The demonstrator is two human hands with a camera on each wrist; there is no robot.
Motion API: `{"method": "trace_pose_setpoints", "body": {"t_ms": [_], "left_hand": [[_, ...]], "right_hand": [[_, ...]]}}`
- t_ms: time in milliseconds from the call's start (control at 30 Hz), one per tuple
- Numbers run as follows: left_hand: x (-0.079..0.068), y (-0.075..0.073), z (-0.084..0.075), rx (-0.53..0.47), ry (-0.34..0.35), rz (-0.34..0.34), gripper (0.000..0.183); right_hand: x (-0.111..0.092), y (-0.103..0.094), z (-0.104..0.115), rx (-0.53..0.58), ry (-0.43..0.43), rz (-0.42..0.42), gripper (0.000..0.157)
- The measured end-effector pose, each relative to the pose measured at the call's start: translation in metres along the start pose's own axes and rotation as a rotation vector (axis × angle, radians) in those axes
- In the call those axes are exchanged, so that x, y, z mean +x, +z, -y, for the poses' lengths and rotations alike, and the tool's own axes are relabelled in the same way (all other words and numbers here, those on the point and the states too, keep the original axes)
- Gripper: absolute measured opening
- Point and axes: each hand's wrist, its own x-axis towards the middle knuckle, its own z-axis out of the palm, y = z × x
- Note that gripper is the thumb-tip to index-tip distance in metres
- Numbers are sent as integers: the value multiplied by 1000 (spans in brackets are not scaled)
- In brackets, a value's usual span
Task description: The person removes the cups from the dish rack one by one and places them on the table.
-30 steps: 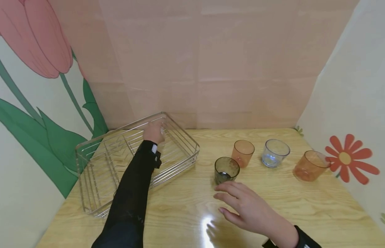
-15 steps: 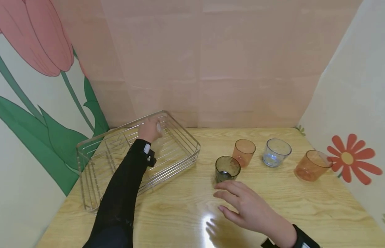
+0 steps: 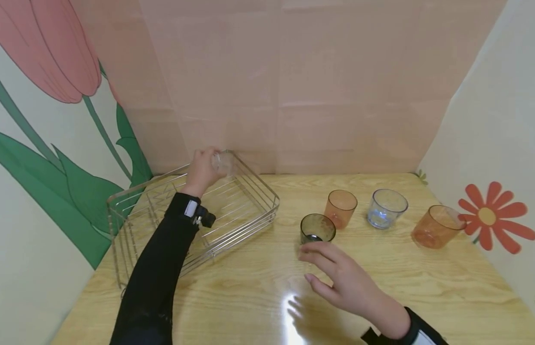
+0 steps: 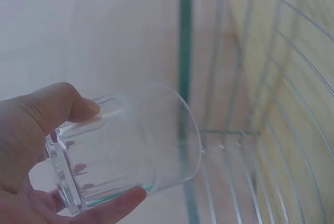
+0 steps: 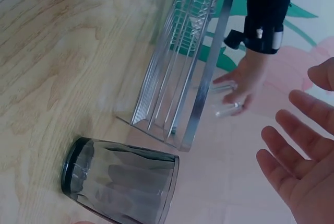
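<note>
My left hand grips a clear drinking glass around its base, thumb on one side and fingers on the other. The glass's mouth points away from the palm, toward the wire rack. Hand and glass overlap the back rail of the wire dish rack, close to its far corner. In the right wrist view the clear glass shows beyond the rack's rail. My right hand has its fingers spread and slightly bent, holding nothing. Just beyond its fingertips stands a smoky grey glass.
An orange glass stands behind the smoky one. Farther right are a bluish clear glass and another orange glass. A pink covered wall rises behind the wooden table, with painted walls on both sides.
My left hand has risen from inside the rack up to its back rail, shifting slightly left, with the clear glass still held. My right hand has stayed nearly in place.
</note>
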Motion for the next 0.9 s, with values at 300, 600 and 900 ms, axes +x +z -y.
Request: {"method": "trace_pose_setpoints", "body": {"t_ms": [300, 600, 900], "left_hand": [[-17, -14, -30, -168, 12, -19, 61], [-36, -28, -57, -264, 79, -57, 62], [-62, -42, -80, -474, 154, -32, 61]], "right_hand": [[-2, -2, 1, 63, 162, -17, 37], [-2, -4, 1, 143, 247, -18, 44], [0, -9, 0, 203, 284, -65, 43]]}}
